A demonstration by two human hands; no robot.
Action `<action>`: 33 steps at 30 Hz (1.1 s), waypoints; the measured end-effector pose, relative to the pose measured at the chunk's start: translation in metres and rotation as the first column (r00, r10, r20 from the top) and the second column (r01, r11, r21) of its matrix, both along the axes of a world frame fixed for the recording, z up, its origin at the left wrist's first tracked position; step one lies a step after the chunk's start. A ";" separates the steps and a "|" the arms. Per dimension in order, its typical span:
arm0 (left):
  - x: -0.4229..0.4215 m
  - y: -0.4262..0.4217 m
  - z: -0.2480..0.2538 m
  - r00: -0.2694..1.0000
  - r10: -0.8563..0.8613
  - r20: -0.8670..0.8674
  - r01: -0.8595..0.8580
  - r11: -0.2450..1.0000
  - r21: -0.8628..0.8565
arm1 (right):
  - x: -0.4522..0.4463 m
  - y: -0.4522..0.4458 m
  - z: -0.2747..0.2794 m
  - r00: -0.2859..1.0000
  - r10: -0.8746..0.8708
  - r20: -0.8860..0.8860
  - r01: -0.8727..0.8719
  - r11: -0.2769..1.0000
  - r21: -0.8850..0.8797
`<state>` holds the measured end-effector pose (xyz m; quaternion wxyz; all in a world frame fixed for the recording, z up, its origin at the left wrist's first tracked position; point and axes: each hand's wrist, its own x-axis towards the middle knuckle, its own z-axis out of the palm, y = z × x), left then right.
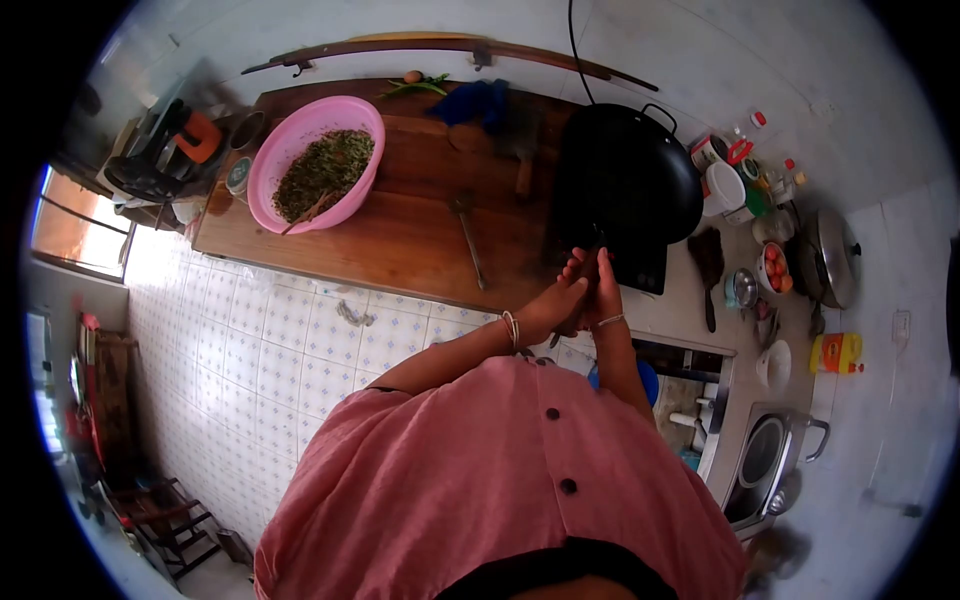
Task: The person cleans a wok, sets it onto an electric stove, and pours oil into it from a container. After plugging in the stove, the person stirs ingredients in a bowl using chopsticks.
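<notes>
Both hands are close together at the near edge of the black wok. My left hand is closed around a dark brown handle that points toward the wok. Beside it on the right, my right hand lies against the same handle, its fingers pointing up; whether it grips is hard to make out. The wok sits on a black stove. Left of the hands, a long metal tool lies on the wooden board.
A pink basin of chopped greens stands on the board's left part. A cleaver and blue cloth lie at the back. Bottles, a white tub, a brush and a sink are on the right.
</notes>
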<state>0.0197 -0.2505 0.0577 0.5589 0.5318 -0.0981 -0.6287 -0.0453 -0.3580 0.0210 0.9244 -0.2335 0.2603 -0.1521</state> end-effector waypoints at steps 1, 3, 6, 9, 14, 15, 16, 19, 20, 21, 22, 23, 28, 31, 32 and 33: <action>-0.001 0.001 0.001 1.000 -0.010 -0.005 0.010 1.000 0.007 | -0.002 0.001 0.001 1.000 -0.010 -0.005 0.010 1.000 0.007; -0.002 0.002 0.005 0.999 0.020 -0.033 -0.021 0.999 -0.033 | -0.005 0.002 0.004 1.000 -0.019 -0.016 0.019 0.999 -0.036; -0.005 -0.002 0.003 0.998 0.054 -0.028 -0.054 0.998 -0.027 | -0.008 -0.003 -0.005 0.999 0.005 0.043 -0.005 1.000 0.003; -0.002 0.001 -0.003 0.996 0.001 -0.089 -0.012 0.992 -0.123 | -0.012 -0.004 -0.010 0.995 0.019 0.100 -0.023 0.999 0.037; -0.003 0.003 0.007 0.992 0.047 -0.116 -0.052 0.998 -0.042 | -0.028 -0.002 -0.013 0.997 0.011 0.078 -0.006 0.998 -0.058; -0.002 0.003 0.007 0.992 0.043 -0.119 -0.044 0.999 -0.002 | -0.032 0.000 -0.007 0.998 0.032 0.063 -0.026 0.996 -0.089; -0.003 0.003 0.005 0.992 0.038 -0.120 -0.038 0.999 0.001 | -0.036 0.003 -0.002 0.998 0.026 0.061 -0.021 0.996 -0.086; -0.004 0.005 0.001 0.984 0.077 -0.161 -0.081 0.997 -0.020 | -0.049 0.015 0.007 0.997 -0.072 -0.029 0.063 0.966 -0.251; -0.004 0.006 0.002 0.982 0.085 -0.171 -0.091 0.995 -0.031 | -0.053 0.018 0.005 0.980 -0.143 -0.141 0.080 0.921 -0.382; -0.005 0.007 0.004 0.979 0.093 -0.180 -0.102 0.994 -0.040 | -0.056 0.021 0.003 0.944 -0.226 -0.240 0.077 0.859 -0.506; -0.005 0.007 0.001 0.979 0.092 -0.180 -0.100 0.994 -0.037 | -0.059 0.022 0.000 0.944 -0.227 -0.241 0.078 0.860 -0.504; -0.005 0.007 -0.003 0.979 0.079 -0.186 -0.094 0.993 -0.075 | -0.062 0.022 -0.004 0.942 -0.233 -0.240 0.038 0.788 -0.615; -0.007 0.005 -0.010 0.984 0.052 -0.168 -0.071 0.992 -0.108 | -0.061 0.036 0.001 0.911 -0.346 -0.226 -0.006 0.535 -0.845; -0.007 0.004 -0.007 0.987 0.074 -0.143 -0.086 0.993 -0.079 | -0.059 0.041 0.009 0.899 -0.413 -0.148 0.014 0.365 -0.931; -0.007 0.004 -0.006 0.988 0.059 -0.142 -0.072 0.994 -0.088 | -0.059 0.041 0.010 0.898 -0.421 -0.128 0.016 0.323 -0.946; -0.007 0.004 -0.005 0.989 0.044 -0.141 -0.058 0.994 -0.097 | -0.059 0.041 0.011 0.897 -0.429 -0.107 0.019 0.279 -0.960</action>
